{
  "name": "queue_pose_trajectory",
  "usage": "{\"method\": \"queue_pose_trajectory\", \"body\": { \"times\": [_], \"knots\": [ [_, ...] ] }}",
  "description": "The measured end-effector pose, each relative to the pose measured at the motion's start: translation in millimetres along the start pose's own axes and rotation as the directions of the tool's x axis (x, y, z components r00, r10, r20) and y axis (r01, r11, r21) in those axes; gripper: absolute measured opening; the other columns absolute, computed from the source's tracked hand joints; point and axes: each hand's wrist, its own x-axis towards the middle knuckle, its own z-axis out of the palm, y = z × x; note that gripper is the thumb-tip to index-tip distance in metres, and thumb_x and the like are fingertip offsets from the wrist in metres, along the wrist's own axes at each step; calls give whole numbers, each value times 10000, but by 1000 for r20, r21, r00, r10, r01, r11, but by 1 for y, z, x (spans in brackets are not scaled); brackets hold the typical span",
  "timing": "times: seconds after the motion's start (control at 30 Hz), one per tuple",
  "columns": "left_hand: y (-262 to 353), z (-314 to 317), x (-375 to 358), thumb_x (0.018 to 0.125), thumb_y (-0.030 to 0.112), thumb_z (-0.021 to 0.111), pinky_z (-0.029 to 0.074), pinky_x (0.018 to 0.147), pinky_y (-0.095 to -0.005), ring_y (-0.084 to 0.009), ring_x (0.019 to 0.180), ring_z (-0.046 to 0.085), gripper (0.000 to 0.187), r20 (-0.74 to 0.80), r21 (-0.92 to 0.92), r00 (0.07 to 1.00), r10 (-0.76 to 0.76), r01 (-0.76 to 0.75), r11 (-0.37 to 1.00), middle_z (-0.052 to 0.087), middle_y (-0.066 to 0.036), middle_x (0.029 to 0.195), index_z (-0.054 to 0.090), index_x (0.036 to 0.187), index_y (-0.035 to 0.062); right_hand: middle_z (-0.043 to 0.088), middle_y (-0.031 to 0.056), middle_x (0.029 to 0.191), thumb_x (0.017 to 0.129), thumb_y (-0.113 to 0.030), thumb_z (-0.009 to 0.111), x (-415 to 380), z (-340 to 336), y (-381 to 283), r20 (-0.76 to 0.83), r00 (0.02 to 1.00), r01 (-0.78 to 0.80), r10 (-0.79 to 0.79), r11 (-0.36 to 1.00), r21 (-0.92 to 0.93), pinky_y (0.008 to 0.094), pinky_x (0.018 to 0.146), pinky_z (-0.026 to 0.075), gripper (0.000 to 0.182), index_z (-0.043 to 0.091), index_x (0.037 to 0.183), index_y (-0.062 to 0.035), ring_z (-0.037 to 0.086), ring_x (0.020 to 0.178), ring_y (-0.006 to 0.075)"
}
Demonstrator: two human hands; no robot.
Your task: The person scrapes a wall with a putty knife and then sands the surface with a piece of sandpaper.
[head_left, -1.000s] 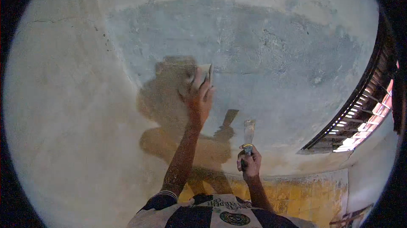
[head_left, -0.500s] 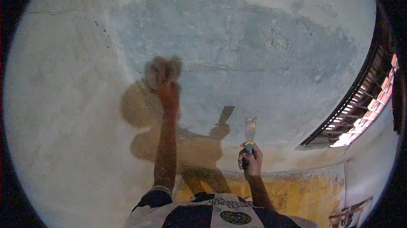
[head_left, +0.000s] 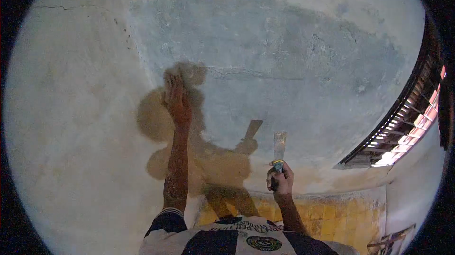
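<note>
Raised against the wall, my left hand [head_left: 177, 96] lies at the left edge of the grey-blue patch [head_left: 265, 51], with its fingers stretched upward. Whether anything lies beneath its palm is hidden. My right hand [head_left: 280, 179] is closed round the dark handle of a putty knife [head_left: 279, 147], whose wide blade points up in front of the wall. A yellow band circles the knife near the base of the blade. Shadows of both arms and the knife fall on the wall.
Pale plaster [head_left: 71, 112] surrounds the patch, with a crack at the upper left. A yellow wall section [head_left: 332, 214] shows below. At the right are an opening under roof slats [head_left: 407, 117] and a wooden frame [head_left: 391, 243] low down.
My left hand has shifted slightly left and down, and its fingers now show more clearly. The right hand holds the knife in nearly the same place. The view has shifted a little.
</note>
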Motion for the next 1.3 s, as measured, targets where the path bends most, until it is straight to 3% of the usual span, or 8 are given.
{"method": "queue_pose_trajectory", "body": {
  "times": [0.2,0.4,0.7,0.9,0.97,1.03,1.2,1.3],
  "knots": [
    [-59,9,-15,992,263,474,232,1092,-537,-281,1449,339,523,-4,216,998,-58,58,975,379,-96,1567,420,1501,155,569,64,659,837,-151,579,-3,5,-1,19,1000,3,-3,1000,-7,249,367,383,295,560,1100,-20,494,432,114],
    [-55,14,-12,988,236,485,207,1103,-556,-281,1462,307,541,-28,207,999,-38,43,977,327,-92,1592,392,1510,128,560,66,633,842,-112,558,1,7,2,37,999,18,-17,999,-27,253,375,388,264,565,1086,-12,500,440,124],
    [25,23,-1,1009,297,470,130,1134,-604,-326,1495,206,590,61,-121,994,-88,95,988,246,-109,1621,313,1541,97,568,71,652,835,-59,557,3,-2,-2,17,999,36,-36,999,23,262,393,408,241,577,1067,5,504,448,126],
    [125,9,9,993,386,512,83,1139,-645,-390,1508,103,738,241,15,967,-84,83,996,120,-144,1648,180,1574,73,574,62,662,846,-80,558,4,-15,-11,-31,999,25,-26,999,-40,260,387,395,241,571,1074,0,500,450,119],
    [99,41,21,973,409,544,61,1122,-679,-387,1512,75,800,60,-223,994,-95,106,969,93,-173,1645,142,1579,76,579,51,677,852,-90,577,3,-21,-14,-32,999,32,-34,998,-50,254,413,403,243,579,1081,-11,509,475,110],
    [112,46,22,962,426,561,50,1121,-684,-386,1514,57,837,46,-274,995,-90,99,956,78,-190,1643,121,1581,76,590,32,703,858,-106,621,0,-31,-11,-31,999,41,-42,999,-18,243,469,426,247,599,1092,-31,533,527,95],
    [213,25,7,959,454,569,46,1159,-624,-386,1515,38,867,356,42,934,21,-39,998,66,-203,1640,108,1579,61,587,32,706,881,-112,608,-3,-53,-20,-44,997,54,-56,998,-35,238,468,411,230,588,1098,-36,527,532,94],
    [165,75,8,941,466,589,21,1155,-633,-389,1515,20,898,45,-165,997,68,-60,984,52,-194,1644,102,1579,62,585,34,703,895,-91,578,-9,-69,-34,-61,994,88,-89,996,-24,241,459,408,217,579,1107,-42,527,524,97]
  ]
}}
